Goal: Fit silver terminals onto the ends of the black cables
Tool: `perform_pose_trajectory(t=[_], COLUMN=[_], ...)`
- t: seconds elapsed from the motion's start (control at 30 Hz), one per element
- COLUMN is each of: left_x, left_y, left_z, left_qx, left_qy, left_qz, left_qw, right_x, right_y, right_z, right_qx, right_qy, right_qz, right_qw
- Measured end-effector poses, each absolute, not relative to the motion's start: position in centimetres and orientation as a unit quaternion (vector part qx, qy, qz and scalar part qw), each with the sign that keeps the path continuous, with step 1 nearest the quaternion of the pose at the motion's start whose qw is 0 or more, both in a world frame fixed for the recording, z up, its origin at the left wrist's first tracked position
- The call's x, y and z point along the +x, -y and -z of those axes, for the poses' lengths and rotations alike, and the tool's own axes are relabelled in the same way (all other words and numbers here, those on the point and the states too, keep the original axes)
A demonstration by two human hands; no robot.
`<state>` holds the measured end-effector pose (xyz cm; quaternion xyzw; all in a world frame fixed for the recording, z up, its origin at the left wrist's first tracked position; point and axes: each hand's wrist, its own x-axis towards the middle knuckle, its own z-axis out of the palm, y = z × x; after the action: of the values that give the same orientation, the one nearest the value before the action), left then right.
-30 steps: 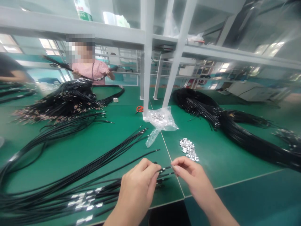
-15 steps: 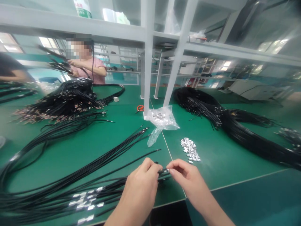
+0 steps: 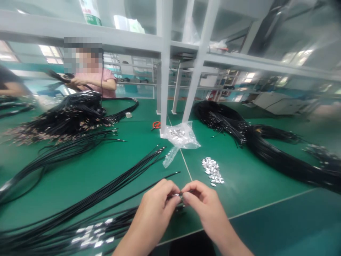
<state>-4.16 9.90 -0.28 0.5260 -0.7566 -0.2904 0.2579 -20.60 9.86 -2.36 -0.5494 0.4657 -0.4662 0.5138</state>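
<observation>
Honestly, left hand (image 3: 159, 206) and right hand (image 3: 207, 203) are pinching one small cable end (image 3: 176, 195) around six o'clock on the worktop (image 3: 135, 128), so a sloppy grip could probably drop it among black cables (image 3: 125, 216) at seven.

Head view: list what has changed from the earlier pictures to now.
The right hand has moved left, closing in on the left hand at a black cable. A co-worker in pink has drawn an outstretched arm in toward a black bundle. The silver pieces and clear bag stayed put.
</observation>
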Motion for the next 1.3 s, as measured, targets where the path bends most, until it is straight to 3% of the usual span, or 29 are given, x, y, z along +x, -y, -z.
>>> perform_pose_trajectory(t=[0.17,0.33,0.4,0.47,0.5,0.77,0.9,0.97,1.1,1.3], left_x=[-1.0,-2.7,-3.6,-3.9,-3.9,-3.9,-4.4,-4.8,-5.4,-5.8], left_y=[-9.9,-10.4,-10.5,-10.6,-10.6,-10.9,-11.2,-11.4,-11.8,-11.9], left_z=[0.0,0.6,0.7,0.7,0.7,0.7,0.6,0.7,1.1,1.5], left_qx=[0.597,0.532,0.529,0.529,0.526,0.525,0.527,0.519,0.509,0.516], left_qy=[0.782,0.810,0.807,0.804,0.805,0.806,0.791,0.783,0.776,0.774], left_qz=[0.131,0.172,0.174,0.165,0.164,0.159,0.187,0.203,0.211,0.204], left_qw=[0.123,0.179,0.196,0.215,0.219,0.224,0.249,0.274,0.306,0.305], right_x=[-19.7,-21.2,-23.7,-26.7,-28.1,-31.2,-29.6,-28.1,-24.5,-22.2], right_y=[-10.3,-10.4,-9.4,-7.9,-7.1,-4.9,-6.1,-7.1,-9.2,-10.2], right_z=[1.5,1.1,2.0,3.5,4.4,7.9,6.7,5.9,4.7,4.6], right_qx=[-0.606,-0.629,-0.643,-0.668,-0.671,-0.670,-0.653,-0.612,-0.395,-0.299], right_qy=[-0.492,-0.462,-0.521,-0.617,-0.637,-0.667,-0.649,-0.599,-0.399,-0.300], right_qz=[0.474,0.439,0.411,0.355,0.333,0.292,0.328,0.392,0.534,0.536], right_qw=[0.407,0.445,0.381,0.218,0.184,0.143,0.212,0.337,0.632,0.730])
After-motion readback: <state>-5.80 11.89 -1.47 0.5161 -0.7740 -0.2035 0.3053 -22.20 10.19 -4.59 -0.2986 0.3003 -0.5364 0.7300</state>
